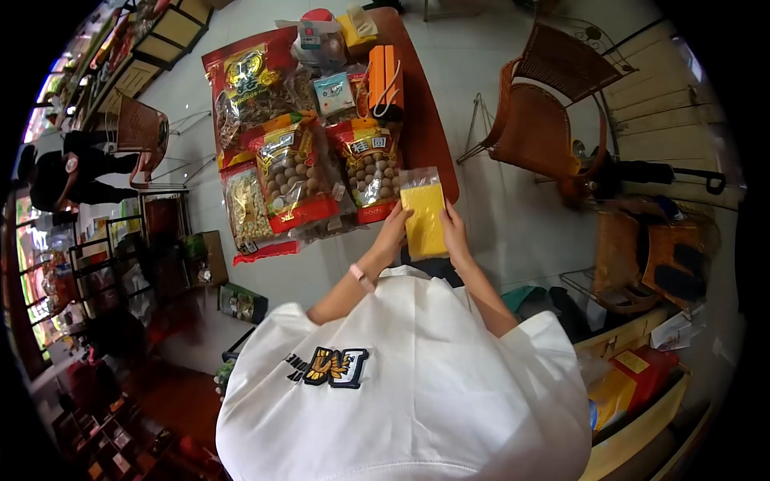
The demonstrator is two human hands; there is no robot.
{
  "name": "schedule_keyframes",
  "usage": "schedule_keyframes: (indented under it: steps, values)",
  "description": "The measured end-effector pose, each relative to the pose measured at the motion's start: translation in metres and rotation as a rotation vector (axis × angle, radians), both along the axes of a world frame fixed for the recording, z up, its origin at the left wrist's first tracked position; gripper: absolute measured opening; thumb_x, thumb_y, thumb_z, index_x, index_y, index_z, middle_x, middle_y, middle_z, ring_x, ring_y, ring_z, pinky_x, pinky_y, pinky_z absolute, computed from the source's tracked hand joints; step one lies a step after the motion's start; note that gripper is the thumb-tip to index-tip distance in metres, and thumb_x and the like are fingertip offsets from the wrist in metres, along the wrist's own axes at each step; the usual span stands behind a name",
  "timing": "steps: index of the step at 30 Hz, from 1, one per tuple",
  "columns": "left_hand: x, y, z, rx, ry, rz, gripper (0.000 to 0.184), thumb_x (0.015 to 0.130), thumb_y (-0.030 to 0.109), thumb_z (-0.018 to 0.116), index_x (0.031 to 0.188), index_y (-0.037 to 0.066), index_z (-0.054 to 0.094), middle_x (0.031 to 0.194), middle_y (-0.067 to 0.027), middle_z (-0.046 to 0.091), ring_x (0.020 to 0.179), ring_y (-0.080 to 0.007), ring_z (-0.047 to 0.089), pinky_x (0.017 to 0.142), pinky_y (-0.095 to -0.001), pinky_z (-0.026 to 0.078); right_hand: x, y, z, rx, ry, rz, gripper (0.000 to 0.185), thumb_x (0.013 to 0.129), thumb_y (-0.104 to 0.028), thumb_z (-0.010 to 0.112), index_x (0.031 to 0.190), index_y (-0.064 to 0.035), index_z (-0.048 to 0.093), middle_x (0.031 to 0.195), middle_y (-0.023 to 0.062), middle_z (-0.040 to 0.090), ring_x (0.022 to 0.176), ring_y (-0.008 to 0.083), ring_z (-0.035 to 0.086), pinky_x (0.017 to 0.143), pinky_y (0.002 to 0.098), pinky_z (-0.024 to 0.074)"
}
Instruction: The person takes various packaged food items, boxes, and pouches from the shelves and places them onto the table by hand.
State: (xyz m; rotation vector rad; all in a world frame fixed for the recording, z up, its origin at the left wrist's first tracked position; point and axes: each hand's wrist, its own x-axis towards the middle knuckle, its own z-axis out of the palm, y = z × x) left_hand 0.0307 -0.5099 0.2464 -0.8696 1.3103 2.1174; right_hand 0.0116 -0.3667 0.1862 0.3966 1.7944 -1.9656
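A flat yellow packet [424, 220] in clear plastic is held upright between my two hands, just in front of my body. My left hand [392, 230] grips its left edge, and my right hand [455, 230] grips its right edge. Close to my left hand lies a red-topped bag of round brown fruits [371, 170]. Beside it on the red table [429, 120] is another bag of round brown fruits [293, 178]. An orange box with white cord handles [386, 80] stands farther back.
A wicker chair [533, 128] stands right of the table, another chair [143, 132] at the left. A person in dark clothes [80, 170] is at the far left. A red and yellow package [634, 381] sits in a wooden container at the lower right.
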Motion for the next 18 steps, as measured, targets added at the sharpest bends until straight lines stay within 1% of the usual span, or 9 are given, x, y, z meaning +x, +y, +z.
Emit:
schedule_keyframes:
  steps: [1,3,5,7,8,10,14,16,18]
  values:
    - [-0.014,0.001,-0.003,0.034,-0.036,-0.015,0.048,0.083,0.027,0.041,0.129,0.017,0.03,0.121,-0.0005,0.042,0.106,-0.015,0.04,0.088,-0.0339,0.03,-0.01,0.002,-0.013,0.108,0.052,0.025,0.039,0.09,-0.019,0.04,0.126,-0.0018,0.037,0.122,0.0076,0.045,0.107,0.0138,0.044,0.089,0.023,0.0338]
    - [-0.039,0.007,-0.024,-0.042,0.007,0.003,0.044,0.083,0.028,0.041,0.125,0.016,0.033,0.117,0.0001,0.045,0.103,-0.0151,0.044,0.085,-0.0324,0.035,-0.036,0.004,-0.032,0.093,0.067,0.041,0.038,0.091,-0.018,0.039,0.125,-0.0034,0.038,0.123,0.0088,0.044,0.108,0.0143,0.044,0.089,0.0239,0.0338]
    - [-0.06,0.007,-0.064,0.013,0.002,0.041,0.044,0.084,0.027,0.04,0.125,0.015,0.033,0.112,0.0,0.047,0.099,-0.0148,0.049,0.08,-0.03,0.04,-0.059,0.003,-0.053,0.18,0.09,0.022,0.037,0.088,-0.016,0.041,0.123,-0.0049,0.041,0.118,0.015,0.047,0.108,0.0245,0.045,0.091,0.0302,0.0334]
    - [-0.074,0.008,-0.079,-0.03,-0.017,0.043,0.042,0.084,0.024,0.038,0.125,0.014,0.033,0.11,-0.0012,0.049,0.095,-0.0149,0.052,0.077,-0.0292,0.043,-0.076,0.004,-0.064,0.198,0.094,0.052,0.036,0.088,-0.016,0.041,0.123,-0.0057,0.042,0.118,0.0158,0.047,0.108,0.0264,0.045,0.091,0.0312,0.0333]
    - [-0.078,0.008,-0.103,-0.049,0.027,0.082,0.042,0.084,0.023,0.037,0.125,0.014,0.033,0.111,-0.0023,0.049,0.097,-0.0153,0.051,0.079,-0.03,0.043,-0.086,0.004,-0.07,0.218,0.119,0.075,0.036,0.087,-0.015,0.041,0.122,-0.0066,0.043,0.118,0.0166,0.046,0.109,0.0284,0.044,0.092,0.0322,0.0332]
    - [-0.089,0.004,-0.133,-0.115,0.083,0.092,0.042,0.084,0.02,0.034,0.125,0.014,0.032,0.114,-0.0051,0.047,0.101,-0.0166,0.048,0.082,-0.0303,0.041,-0.102,0.001,-0.078,0.219,0.134,0.084,0.035,0.087,-0.015,0.041,0.121,-0.0073,0.044,0.118,0.0165,0.046,0.109,0.0287,0.044,0.092,0.0326,0.0334]
    - [-0.094,0.002,-0.139,-0.061,0.07,0.174,0.042,0.083,0.019,0.034,0.125,0.013,0.032,0.113,-0.0061,0.046,0.103,-0.0166,0.046,0.084,-0.0297,0.04,-0.112,-0.006,-0.098,0.176,0.062,0.093,0.035,0.086,-0.014,0.042,0.121,-0.01,0.045,0.12,0.0147,0.045,0.11,0.0285,0.043,0.092,0.0332,0.0331]
    - [-0.098,0.006,-0.126,-0.051,0.101,0.185,0.058,0.083,0.022,0.037,0.133,-0.001,0.018,0.13,-0.0133,0.033,0.116,-0.0205,0.035,0.095,-0.026,0.026,-0.112,-0.01,-0.099,0.261,0.03,0.111,0.035,0.087,-0.012,0.041,0.122,-0.0082,0.043,0.121,0.0123,0.045,0.111,0.0242,0.043,0.092,0.0298,0.033]
    - [-0.099,0.006,-0.13,-0.098,0.07,0.145,0.056,0.084,0.021,0.036,0.132,-0.001,0.019,0.127,-0.0129,0.036,0.114,-0.0196,0.036,0.094,-0.0256,0.027,-0.117,-0.012,-0.089,0.341,0.009,0.131,0.036,0.088,-0.009,0.039,0.124,-0.0065,0.041,0.123,0.0099,0.045,0.112,0.02,0.043,0.091,0.0264,0.033]
